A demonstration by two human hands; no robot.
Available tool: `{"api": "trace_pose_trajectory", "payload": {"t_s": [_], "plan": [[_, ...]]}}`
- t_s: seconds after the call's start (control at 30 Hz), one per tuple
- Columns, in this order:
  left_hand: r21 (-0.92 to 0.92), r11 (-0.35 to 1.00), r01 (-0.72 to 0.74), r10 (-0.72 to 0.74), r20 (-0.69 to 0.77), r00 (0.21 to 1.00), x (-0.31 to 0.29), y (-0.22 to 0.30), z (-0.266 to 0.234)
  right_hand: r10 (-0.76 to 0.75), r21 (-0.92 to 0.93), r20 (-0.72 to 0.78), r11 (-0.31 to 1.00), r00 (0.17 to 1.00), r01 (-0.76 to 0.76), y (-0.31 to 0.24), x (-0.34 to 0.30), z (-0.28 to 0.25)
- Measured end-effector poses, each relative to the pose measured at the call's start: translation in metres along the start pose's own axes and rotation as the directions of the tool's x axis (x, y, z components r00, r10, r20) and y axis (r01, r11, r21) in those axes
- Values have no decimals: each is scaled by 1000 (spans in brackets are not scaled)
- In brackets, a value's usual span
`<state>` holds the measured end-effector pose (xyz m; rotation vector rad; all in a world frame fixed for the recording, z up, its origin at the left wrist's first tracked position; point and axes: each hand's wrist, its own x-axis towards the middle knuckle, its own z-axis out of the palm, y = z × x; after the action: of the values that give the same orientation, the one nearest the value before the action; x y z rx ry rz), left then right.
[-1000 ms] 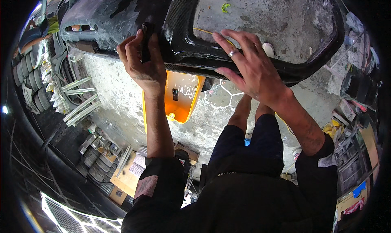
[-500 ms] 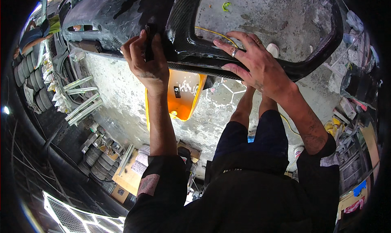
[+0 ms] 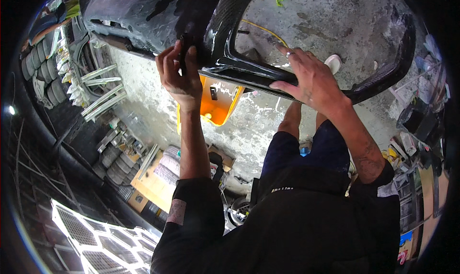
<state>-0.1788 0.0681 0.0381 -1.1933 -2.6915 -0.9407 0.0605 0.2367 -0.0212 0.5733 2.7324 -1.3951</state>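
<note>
Black body panel (image 3: pixel 219 44); streaky grey at left, glossy weave at right.

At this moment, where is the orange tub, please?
In the head view, the orange tub shows slightly left of centre, just below the edge of the black panel and mostly right of the person's left forearm, which hides part of it.

No words, numbers or signs can be read. Below and slightly left of the right grip (image 3: pixel 314 78), a row of small white marks (image 3: pixel 282 189), like lettering, crosses the black clothing (image 3: pixel 306 226), too small to decipher. Below and right of the left grip (image 3: pixel 180 77), a dark rectangle (image 3: pixel 213 93) in the yellow-orange bin (image 3: pixel 215 116) is also illegible.
</note>
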Motion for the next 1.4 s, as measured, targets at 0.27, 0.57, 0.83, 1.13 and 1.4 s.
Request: {"api": "trace_pose_trajectory", "payload": {"t_s": [0.27, 0.57, 0.83, 1.13, 1.4], "plan": [[-4, 1000, 6, -4, 282, 960, -38, 98, 19, 25, 74, 426, 995, 905, -62, 32, -1, -10], [185, 972, -144, 42, 464, 885, -28, 114, 15, 144, -22, 382, 989, 913, -147, 12, -8, -8], [265, 962, -64, -129, 651, 748, -21, 115, 4, 25, -39, 211, 999, 977, -17, 20, -14, 9], [309, 945, -104, -101, 582, 806, -57, 138, 8, 50, -53, 215, 998, 975, -40, 15, -12, 5], [268, 954, -131, -47, 570, 820, -62, 140, 17, 39, -26, 199, 999, 979, -35, 17, -13, 4]]}}
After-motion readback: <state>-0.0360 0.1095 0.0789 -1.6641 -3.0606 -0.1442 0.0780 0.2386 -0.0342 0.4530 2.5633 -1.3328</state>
